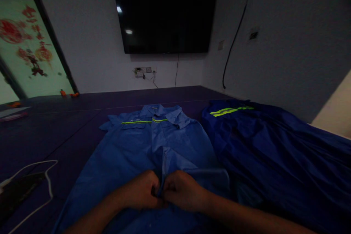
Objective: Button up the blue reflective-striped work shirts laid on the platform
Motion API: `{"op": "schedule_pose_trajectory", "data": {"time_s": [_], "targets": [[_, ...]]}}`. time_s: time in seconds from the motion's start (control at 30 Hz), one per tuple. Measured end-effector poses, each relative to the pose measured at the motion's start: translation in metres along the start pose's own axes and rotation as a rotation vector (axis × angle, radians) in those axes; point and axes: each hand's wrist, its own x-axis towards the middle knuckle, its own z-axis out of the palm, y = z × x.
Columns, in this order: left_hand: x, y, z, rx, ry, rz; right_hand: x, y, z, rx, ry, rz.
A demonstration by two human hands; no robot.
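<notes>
A blue work shirt [123, 157] with a yellow-green stripe across the chest lies spread out in front of me, its collar at the far end. My left hand [142, 190] and my right hand [183, 192] meet over its front opening, low on the shirt. Both are closed in a pinch on the shirt's front edge, which is raised in a fold between them. The fingertips are partly hidden, so I cannot make out a button there.
Beside the shirt on the right lies a darker blue garment [263, 142] with yellow-green stripes. A dark device [22, 190] with a white cable [51, 186] sits at the left. A television [167, 18] hangs on the far wall, with sockets [145, 70] below.
</notes>
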Motion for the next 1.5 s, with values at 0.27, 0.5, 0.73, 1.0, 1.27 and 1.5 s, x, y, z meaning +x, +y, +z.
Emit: {"op": "schedule_pose_trajectory", "data": {"time_s": [0.27, 0.5, 0.73, 1.0, 1.27, 1.5], "targets": [[0.0, -0.004, -0.004, -0.157, -0.111, -0.114, 0.003, 0.007, 0.002, 0.121, 0.003, -0.036], [0.003, -0.008, -0.006, -0.201, -0.14, -0.123, 0.005, 0.011, 0.003, 0.166, 0.01, -0.063], [0.003, -0.01, -0.008, -0.201, -0.173, -0.07, 0.004, 0.011, 0.003, 0.198, 0.002, -0.052], [0.004, -0.012, -0.009, -0.174, -0.108, 0.038, 0.002, 0.007, 0.001, 0.283, -0.044, -0.056], [0.004, -0.024, 0.0, -0.33, -0.04, 0.091, -0.011, -0.003, -0.008, 0.025, 0.019, -0.34], [0.005, -0.018, -0.006, -0.28, -0.084, 0.079, -0.006, 0.006, -0.011, -0.113, 0.037, -0.384]]}}
